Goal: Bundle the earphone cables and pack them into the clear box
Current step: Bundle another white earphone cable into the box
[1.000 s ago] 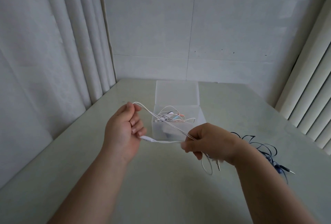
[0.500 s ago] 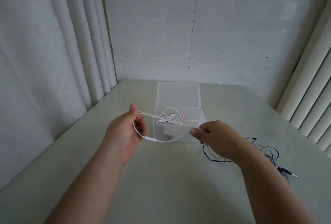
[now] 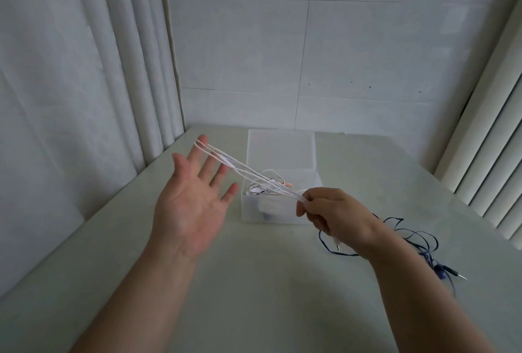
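Head view: my left hand (image 3: 195, 205) was spread wide open, palm up and facing me, fingers fanned toward 12 o'clock above the table (image 3: 268, 282). A white cable (image 3: 248, 173) was looped over the tip of its longest finger. From there several strands ran taut toward 4 o'clock, crossing above the box (image 3: 281, 183) to my right hand (image 3: 336, 217).

My right hand was closed, thumb and fingers pinched together on the gathered strands of the white cable, knuckles toward 10 o'clock. A short white end with a metal plug hung below that hand at 6 o'clock.

The box, clear and frosted, stood on the table at 12 o'clock from my hands, near the far wall. Its lid stood open behind it. Inside lay a tangle of pale cables with a small orange part; I could not tell how many.

A blue cable (image 3: 406, 236) lay loose on the table at 3 o'clock from the box, partly hidden behind my right wrist. Its loops sprawled toward 4 o'clock and ended in a plug (image 3: 402, 275) just beside my right forearm.

Pleated white curtains hung at 9 o'clock, and vertical blinds at 3 o'clock.
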